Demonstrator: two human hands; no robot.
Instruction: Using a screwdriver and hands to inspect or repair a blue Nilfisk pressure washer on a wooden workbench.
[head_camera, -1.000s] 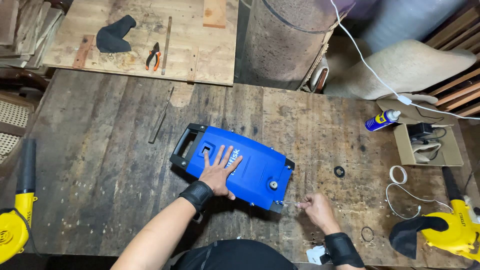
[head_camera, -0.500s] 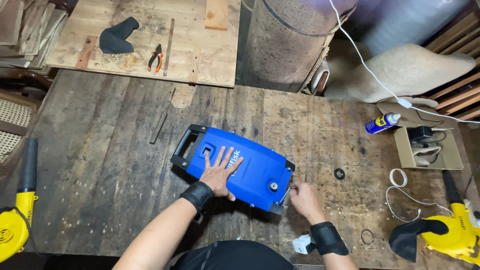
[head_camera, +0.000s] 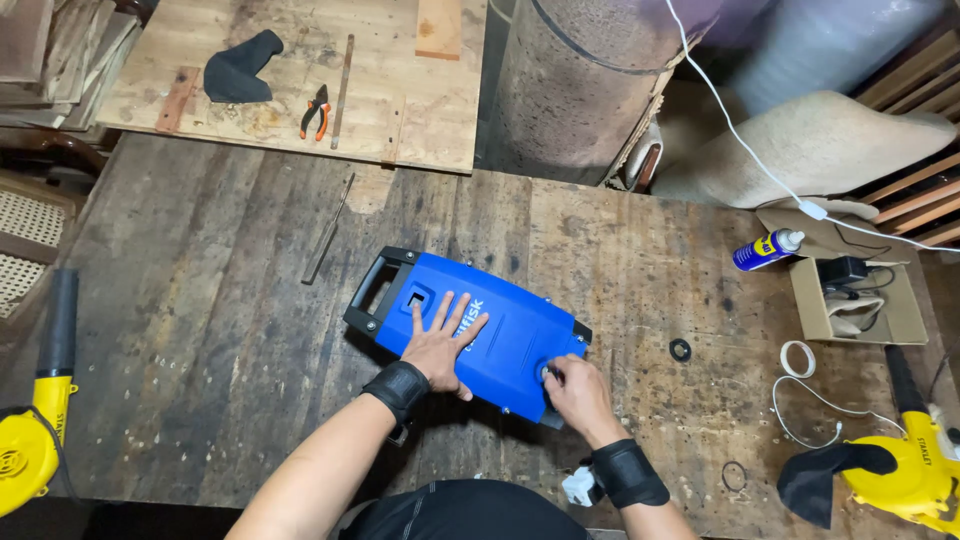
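A blue machine housing (head_camera: 500, 330) with a black carry handle (head_camera: 372, 290) lies flat in the middle of a dark wooden workbench (head_camera: 200, 320). My left hand (head_camera: 442, 340) rests flat on its top, fingers spread. My right hand (head_camera: 572, 388) is curled over the housing's near right corner, fingertips on a round grey knob there. Both wrists wear black bands.
A yellow blower (head_camera: 915, 475) lies at right, another yellow blower (head_camera: 30, 440) at left. A blue spray can (head_camera: 765, 248), an open cardboard box (head_camera: 855, 295), a black ring (head_camera: 680, 350), a white cable (head_camera: 800, 390), a metal rod (head_camera: 328, 230) and orange pliers (head_camera: 315, 110) lie around.
My right hand moved from the bare bench to the right of the housing onto its near right corner and closed around the knob. My left hand stayed flat on top.
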